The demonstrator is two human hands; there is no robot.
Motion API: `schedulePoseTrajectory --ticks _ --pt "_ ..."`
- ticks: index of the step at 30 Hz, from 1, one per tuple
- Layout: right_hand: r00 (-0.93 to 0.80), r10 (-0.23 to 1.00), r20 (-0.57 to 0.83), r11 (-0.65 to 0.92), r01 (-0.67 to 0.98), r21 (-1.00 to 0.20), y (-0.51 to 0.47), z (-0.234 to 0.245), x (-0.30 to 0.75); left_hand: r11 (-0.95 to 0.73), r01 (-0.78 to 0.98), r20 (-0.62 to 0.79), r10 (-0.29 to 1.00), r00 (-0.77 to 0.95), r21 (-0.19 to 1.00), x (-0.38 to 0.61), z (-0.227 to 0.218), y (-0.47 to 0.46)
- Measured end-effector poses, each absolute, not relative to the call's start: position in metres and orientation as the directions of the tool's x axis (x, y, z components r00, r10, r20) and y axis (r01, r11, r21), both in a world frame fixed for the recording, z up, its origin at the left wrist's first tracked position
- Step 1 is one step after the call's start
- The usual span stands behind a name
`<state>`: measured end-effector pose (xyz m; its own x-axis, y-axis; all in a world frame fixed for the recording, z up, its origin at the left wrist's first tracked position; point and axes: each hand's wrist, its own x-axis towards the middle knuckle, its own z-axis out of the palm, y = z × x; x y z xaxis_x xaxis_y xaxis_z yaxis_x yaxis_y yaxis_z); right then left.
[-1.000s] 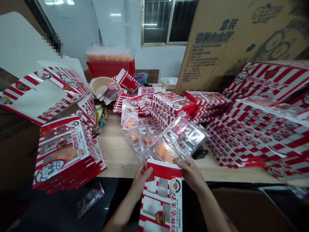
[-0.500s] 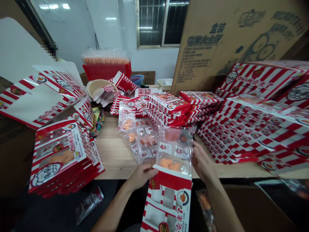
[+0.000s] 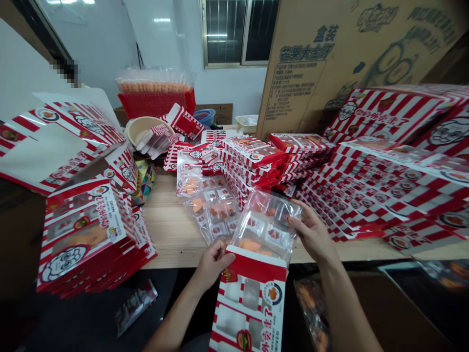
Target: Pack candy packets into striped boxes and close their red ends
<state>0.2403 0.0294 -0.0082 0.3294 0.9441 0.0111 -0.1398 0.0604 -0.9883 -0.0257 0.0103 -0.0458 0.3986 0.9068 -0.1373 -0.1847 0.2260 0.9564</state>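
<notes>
**Holding a clear bag (image 3: 262,227) at a carton's (image 3: 251,303) mouth**

Across the table (image 3: 176,239), striped cartons (image 3: 366,195) lie stacked, apparently done, while loose filled bags (image 3: 210,210) remain unboxed. This bag's lower end sits inside the carton at the table's edge. The right grip (image 3: 313,233) pinches the bag's corner; the left grip (image 3: 212,264) curls against the carton's rim, its hold hidden.

I can see a clear plastic bag (image 3: 264,227) with orange bits and little red and white packets inside. It stands up, and its bottom end sits in the open top of a red and white striped paper box (image 3: 249,303). The box has a burger picture on it. My right hand (image 3: 313,233) holds the bag's top corner. My left hand (image 3: 211,264) is right by the box's top corner.
</notes>
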Motion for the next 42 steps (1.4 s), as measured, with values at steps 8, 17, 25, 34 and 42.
schedulePoseTrajectory --ticks 8,17,25,34,42 --pt "-0.030 1.000 0.004 0.008 0.127 -0.992 0.015 0.003 0.214 0.185 -0.205 -0.117 0.946 0.302 0.961 -0.028 -0.051 0.020" --pt "-0.174 0.970 -0.172 -0.177 -0.009 -0.984 -0.001 -0.032 0.191 0.293 -0.284 -0.210 0.934 0.288 0.913 -0.026 -0.057 0.003" --pt "-0.377 0.880 -0.289 -0.339 -0.072 -0.938 -0.010 -0.040 0.169 0.300 -0.127 -0.240 0.904 0.354 0.945 -0.043 -0.050 0.014" --pt "0.285 0.957 -0.051 -0.099 0.158 -0.983 0.043 -0.099 0.156 0.128 0.186 -0.044 0.915 -0.400 0.974 -0.114 -0.019 0.085" --pt "0.302 0.946 -0.114 -0.169 0.161 -0.972 0.057 -0.118 0.148 0.163 0.528 0.249 0.743 -0.621 0.833 -0.123 -0.027 0.187"
